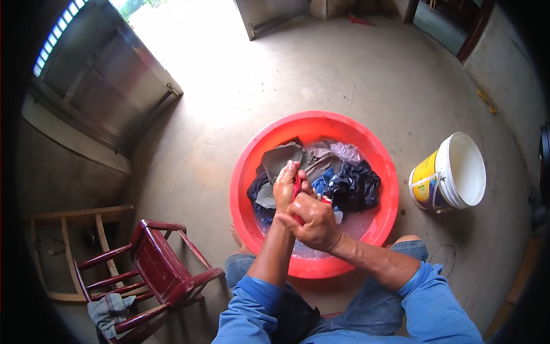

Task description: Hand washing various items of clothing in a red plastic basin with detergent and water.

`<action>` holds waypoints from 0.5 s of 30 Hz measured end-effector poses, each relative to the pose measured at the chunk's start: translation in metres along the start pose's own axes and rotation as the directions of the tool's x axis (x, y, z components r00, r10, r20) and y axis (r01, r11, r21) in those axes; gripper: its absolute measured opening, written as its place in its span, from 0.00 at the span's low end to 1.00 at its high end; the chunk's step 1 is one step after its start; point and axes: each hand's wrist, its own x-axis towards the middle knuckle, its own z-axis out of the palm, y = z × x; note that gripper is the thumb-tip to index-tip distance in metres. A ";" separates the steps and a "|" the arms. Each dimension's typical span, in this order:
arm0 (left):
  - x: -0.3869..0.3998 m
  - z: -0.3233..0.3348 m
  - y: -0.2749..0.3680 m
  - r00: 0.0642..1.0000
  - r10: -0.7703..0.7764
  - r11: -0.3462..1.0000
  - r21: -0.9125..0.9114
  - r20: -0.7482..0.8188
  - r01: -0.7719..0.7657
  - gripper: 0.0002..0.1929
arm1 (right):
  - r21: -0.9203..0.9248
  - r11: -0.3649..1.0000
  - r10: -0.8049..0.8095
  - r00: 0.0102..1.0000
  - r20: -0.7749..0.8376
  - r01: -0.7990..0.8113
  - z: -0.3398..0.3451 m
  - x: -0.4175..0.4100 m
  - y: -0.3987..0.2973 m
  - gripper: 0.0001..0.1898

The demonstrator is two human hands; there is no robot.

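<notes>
A red cloth (297, 187) is squeezed between my two wet hands, above a large red plastic basin (242, 172). My left hand (285, 185) points upward with its fingers bent around the cloth. Close against it, my right hand (316, 220) is a fist on the cloth's lower part, and most of the cloth is hidden. Soaked clothes lie in sudsy water (307, 251) below: a grey-green garment (281, 157), a dark navy garment (354, 185), a piece of blue denim (324, 178) and a pale lilac item (346, 151).
A white plastic bucket (464, 172) with a yellow label leans at the right. On the left is a dark red wooden chair (161, 264) with a grey cloth (111, 311) over it, beside a wooden frame (66, 253). Metal doors (111, 77) stand open at the far side of the concrete floor (193, 146).
</notes>
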 end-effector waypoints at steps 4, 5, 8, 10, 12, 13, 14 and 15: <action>0.022 -0.047 -0.015 0.896 0.020 0.970 -0.227 0.443 0.090 0.18 | -0.046 0.997 -0.073 0.987 -0.142 0.067 0.012 0.028 0.006 0.19; 0.026 -0.052 -0.026 0.930 0.130 0.968 -0.248 0.344 -0.044 0.17 | -0.072 0.981 0.159 0.964 -0.215 -0.178 0.020 0.037 0.012 0.19; 0.016 0.000 -0.049 0.959 0.127 0.989 -0.046 -0.253 -0.143 0.18 | -0.098 0.877 0.450 0.875 -0.177 -0.470 0.001 0.044 0.055 0.20; 0.018 -0.037 -0.036 0.964 0.266 0.948 0.187 -0.023 -0.257 0.20 | -0.026 0.947 0.312 0.936 -0.163 -0.321 0.019 0.030 0.028 0.21; 0.027 -0.058 0.006 0.998 0.058 0.996 -0.071 0.027 -0.056 0.25 | -0.106 0.986 0.131 0.991 -0.020 -0.132 0.023 0.017 -0.008 0.18; 0.029 -0.053 -0.004 0.998 0.064 0.995 -0.070 -0.012 -0.065 0.25 | -0.067 0.995 0.069 0.989 -0.131 -0.079 0.024 0.016 0.001 0.18; 0.024 -0.035 -0.015 0.997 0.060 0.996 -0.067 -0.053 -0.064 0.24 | -0.037 0.999 0.019 0.970 -0.241 -0.028 0.025 0.016 0.015 0.19; 0.015 -0.014 -0.033 0.982 0.077 0.997 -0.012 -0.171 -0.080 0.23 | -0.050 0.993 0.091 0.975 -0.203 -0.103 0.017 0.017 0.035 0.20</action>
